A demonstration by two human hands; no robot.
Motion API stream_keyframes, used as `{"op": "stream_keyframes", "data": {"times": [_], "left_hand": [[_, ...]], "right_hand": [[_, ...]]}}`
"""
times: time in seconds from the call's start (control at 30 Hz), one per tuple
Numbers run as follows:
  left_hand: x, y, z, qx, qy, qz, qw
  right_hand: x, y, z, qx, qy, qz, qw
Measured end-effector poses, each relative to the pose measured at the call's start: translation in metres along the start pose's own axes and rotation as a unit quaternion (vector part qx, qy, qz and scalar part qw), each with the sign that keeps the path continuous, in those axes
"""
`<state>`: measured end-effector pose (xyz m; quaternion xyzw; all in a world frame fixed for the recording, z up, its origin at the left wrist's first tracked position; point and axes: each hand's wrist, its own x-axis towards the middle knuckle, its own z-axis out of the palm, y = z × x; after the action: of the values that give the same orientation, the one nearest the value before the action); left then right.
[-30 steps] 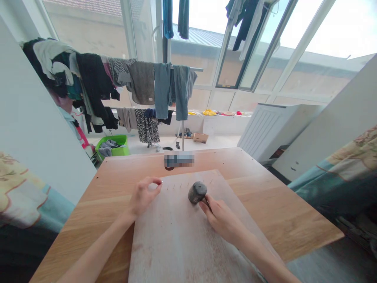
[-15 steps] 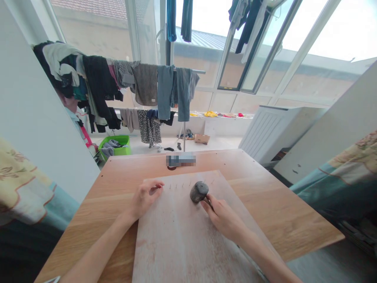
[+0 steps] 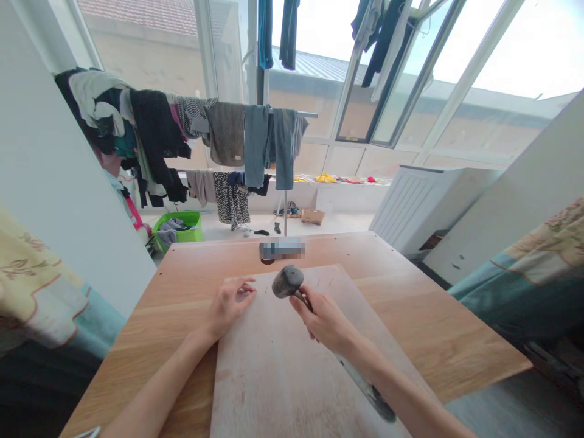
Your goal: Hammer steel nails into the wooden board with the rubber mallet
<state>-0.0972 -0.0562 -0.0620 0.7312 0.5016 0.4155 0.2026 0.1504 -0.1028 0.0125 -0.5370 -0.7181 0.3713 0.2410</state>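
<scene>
My right hand [image 3: 322, 313] is wrapped round the handle of a hammer [image 3: 288, 281] with a thick, dark head. The handle runs back under my forearm, and its dark end [image 3: 382, 406] shows beyond. The hammer head hangs over the far part of a pale, worn wooden board [image 3: 269, 377], hiding part of a row of thin upright nails [image 3: 330, 282]. At the board's far left corner, my left hand [image 3: 230, 304] has its fingers curled, with thumb and forefinger close together. Whatever they pinch, if anything, is too small to tell. One nail stands just right of those fingertips.
Under the board is a wood-grain table [image 3: 438, 316]. At its far edge lies a blurred-out item [image 3: 281, 248]. Beyond stand a laundry-hung drying rack [image 3: 301, 114], a green basket [image 3: 194, 226] and a white ribbed cabinet [image 3: 401, 207]. Curtains hang at both sides.
My right hand has carried the hammer left and a little farther away, uncovering nails on the right and hiding those in the middle. My left hand has hardly moved.
</scene>
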Motion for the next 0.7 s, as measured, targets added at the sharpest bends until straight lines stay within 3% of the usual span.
{"op": "stream_keyframes", "data": {"times": [0.2,0.47,0.7], "left_hand": [[0.001,-0.002,0.004,-0.024,0.02,0.02,0.999],[0.002,0.008,-0.002,-0.016,0.006,0.012,1.0],[0.001,-0.002,0.0,-0.035,-0.01,0.015,0.999]], "right_hand": [[0.028,-0.028,0.01,-0.046,0.002,-0.044,0.998],[0.032,-0.025,0.031,-0.088,0.005,-0.053,0.995],[0.029,-0.018,0.031,0.029,-0.032,-0.012,0.999]]}}
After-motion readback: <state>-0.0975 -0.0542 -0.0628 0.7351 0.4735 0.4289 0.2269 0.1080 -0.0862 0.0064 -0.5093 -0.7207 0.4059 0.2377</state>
